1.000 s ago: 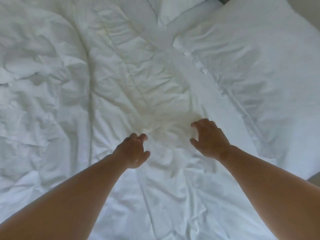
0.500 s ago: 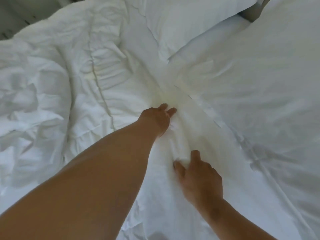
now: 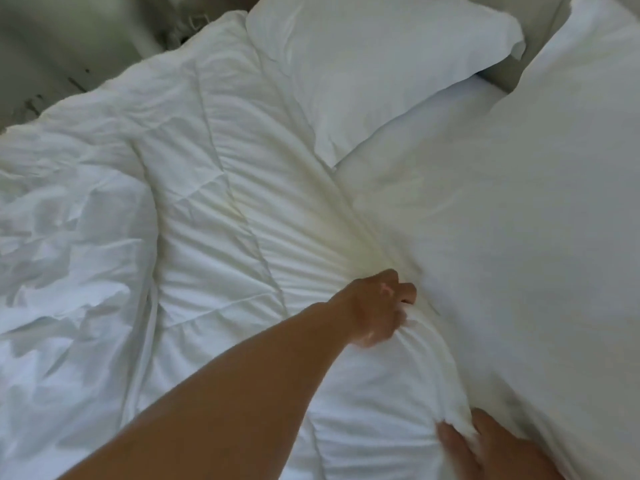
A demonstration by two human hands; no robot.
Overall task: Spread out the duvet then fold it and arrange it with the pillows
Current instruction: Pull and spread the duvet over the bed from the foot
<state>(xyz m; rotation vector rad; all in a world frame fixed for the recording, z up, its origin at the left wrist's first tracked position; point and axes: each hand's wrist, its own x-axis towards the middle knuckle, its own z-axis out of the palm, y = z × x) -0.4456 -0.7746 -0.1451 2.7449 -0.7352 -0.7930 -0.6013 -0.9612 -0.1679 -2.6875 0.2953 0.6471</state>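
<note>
L hand (image 3: 379,308) fingers curled, bunching duvet (image 3: 214,220) edge; R hand (image 3: 491,452) pinches same fold.

White duvet (image 3: 214,209) rumpled, edge bunched beside two white pillows (image 3: 363,64).

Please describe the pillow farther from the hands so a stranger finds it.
A crumpled white duvet fills the left. The far pillow lies at its upper right edge, top centre. Unlike the near pillow, it is away from the left hand.

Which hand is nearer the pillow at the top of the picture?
Left. The left hand grips the duvet below that pillow; the right hand pinches it farther down, at the picture's bottom edge.
</note>
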